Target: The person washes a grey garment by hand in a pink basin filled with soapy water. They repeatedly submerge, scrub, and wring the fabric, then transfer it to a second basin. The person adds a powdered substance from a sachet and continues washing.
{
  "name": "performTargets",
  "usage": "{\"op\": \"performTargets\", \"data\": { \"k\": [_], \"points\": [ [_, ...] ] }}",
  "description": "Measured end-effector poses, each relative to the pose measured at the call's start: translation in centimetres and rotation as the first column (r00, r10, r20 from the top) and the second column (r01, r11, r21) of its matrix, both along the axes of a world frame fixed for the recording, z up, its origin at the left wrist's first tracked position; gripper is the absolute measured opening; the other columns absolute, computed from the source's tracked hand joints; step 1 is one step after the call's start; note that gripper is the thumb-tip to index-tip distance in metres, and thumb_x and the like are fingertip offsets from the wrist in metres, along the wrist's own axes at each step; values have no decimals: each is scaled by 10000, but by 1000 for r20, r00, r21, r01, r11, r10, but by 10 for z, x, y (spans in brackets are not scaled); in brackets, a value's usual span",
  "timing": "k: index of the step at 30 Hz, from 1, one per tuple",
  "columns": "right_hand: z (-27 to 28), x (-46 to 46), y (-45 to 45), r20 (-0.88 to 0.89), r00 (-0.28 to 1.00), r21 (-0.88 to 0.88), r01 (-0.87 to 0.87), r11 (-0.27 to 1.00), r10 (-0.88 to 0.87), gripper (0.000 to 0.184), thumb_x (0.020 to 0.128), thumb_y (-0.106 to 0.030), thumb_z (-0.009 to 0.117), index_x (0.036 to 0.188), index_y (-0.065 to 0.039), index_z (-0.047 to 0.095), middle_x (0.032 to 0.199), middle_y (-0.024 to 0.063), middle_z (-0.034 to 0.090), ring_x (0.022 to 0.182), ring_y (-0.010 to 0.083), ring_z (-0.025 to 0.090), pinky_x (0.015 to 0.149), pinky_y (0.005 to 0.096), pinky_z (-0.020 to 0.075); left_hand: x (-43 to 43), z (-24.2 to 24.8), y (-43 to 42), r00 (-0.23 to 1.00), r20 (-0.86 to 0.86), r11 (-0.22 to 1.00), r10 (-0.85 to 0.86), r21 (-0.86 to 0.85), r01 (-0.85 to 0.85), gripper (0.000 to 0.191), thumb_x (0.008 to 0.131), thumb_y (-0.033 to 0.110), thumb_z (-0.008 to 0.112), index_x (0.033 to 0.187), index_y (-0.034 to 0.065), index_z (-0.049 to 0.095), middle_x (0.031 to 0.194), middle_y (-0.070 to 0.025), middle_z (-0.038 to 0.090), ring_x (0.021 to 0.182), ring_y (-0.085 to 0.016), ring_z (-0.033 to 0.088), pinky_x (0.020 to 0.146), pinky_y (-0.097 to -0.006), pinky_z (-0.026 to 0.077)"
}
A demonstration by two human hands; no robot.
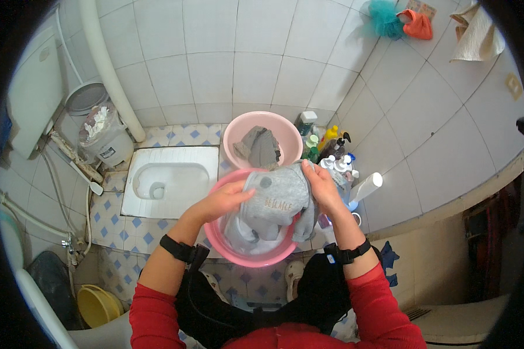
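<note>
A light grey garment (273, 196) with printed lettering and a dark round wet spot hangs spread between my two hands. My left hand (229, 198) grips its left edge, thumb on top. Its upper right edge is pinched in my right hand (318, 181). Below is a pink basin (255, 259) of cloudy, sudsy water, and the garment's lower part hangs down into it. One sleeve drapes over the basin's right rim. Behind stands a paler pink basin (264, 118) with dark grey cloth (262, 146) in it.
A squat toilet (170, 181) is set in the tiled floor to the left. Several bottles (332, 146) crowd the right wall beside the basins. A lidless waste bucket (109, 139) stands at the back left, and a yellow bucket (97, 305) at the lower left.
</note>
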State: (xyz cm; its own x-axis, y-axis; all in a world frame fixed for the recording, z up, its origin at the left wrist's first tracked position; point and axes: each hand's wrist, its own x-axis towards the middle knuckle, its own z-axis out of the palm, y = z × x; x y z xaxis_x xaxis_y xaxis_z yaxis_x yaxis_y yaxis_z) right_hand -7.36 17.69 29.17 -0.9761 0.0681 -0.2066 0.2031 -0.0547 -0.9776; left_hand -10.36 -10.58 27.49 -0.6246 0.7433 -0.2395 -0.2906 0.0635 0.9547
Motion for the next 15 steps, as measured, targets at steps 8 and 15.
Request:
{"op": "performTargets", "data": {
  "k": [8, 15],
  "points": [
    [5, 0, 2, -73, 997, 92, -6, 996, 13, 483, 1067, -438, 503, 1042, 6, 694, 923, 11, 696, 825, 93, 601, 793, 274, 485, 6, 10, 1, 978, 209, 985, -6, 170, -31, 546, 1071, 343, 504, 1529, 69, 386, 1400, -87, 567, 1258, -197, 574, 970, -364, 523],
    [-5, -2, 11, -337, 905, 750, 91, 655, 260, 445, 1039, -409, 551, 1041, 24, 654, 928, 113, 626, 851, 215, 593, 826, 336, 483, 1, 10, 11, 928, 358, 845, 106, 459, -274, 526, 1081, 348, 460, 1495, 30, 391, 1465, -117, 514, 1317, -244, 538, 1079, -421, 463]
  ]
}}
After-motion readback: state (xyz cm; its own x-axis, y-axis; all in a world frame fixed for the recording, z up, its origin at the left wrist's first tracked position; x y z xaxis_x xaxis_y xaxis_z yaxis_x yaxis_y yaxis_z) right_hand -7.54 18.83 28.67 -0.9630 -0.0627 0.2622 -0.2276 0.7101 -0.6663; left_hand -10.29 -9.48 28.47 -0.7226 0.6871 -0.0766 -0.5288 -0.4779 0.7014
